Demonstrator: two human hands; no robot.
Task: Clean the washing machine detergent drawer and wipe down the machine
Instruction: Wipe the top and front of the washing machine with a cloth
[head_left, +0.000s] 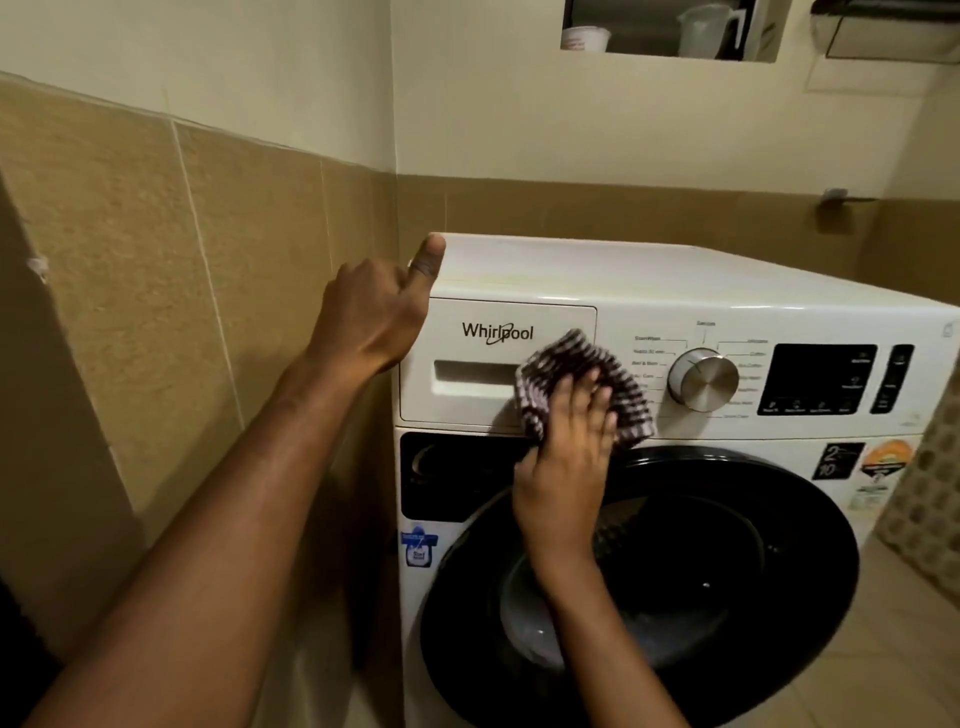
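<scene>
A white front-loading washing machine (675, 291) stands in the corner. Its detergent drawer (493, 358), marked Whirlpool, is closed at the upper left of the front panel. My right hand (566, 467) presses a dark and white checked cloth (582, 364) flat against the panel, at the drawer's right edge, with its fingers straight on the cloth. My left hand (374, 312) holds the machine's top left corner: the thumb lies on the top edge and the fingers are hidden round the side.
A metal dial (702, 379) and a dark display (821, 379) sit right of the cloth. The round black door (727, 597) is below. Tiled wall (182, 286) is close on the left. A perforated basket (924, 499) stands at the right. A wall niche (670, 28) holds cups.
</scene>
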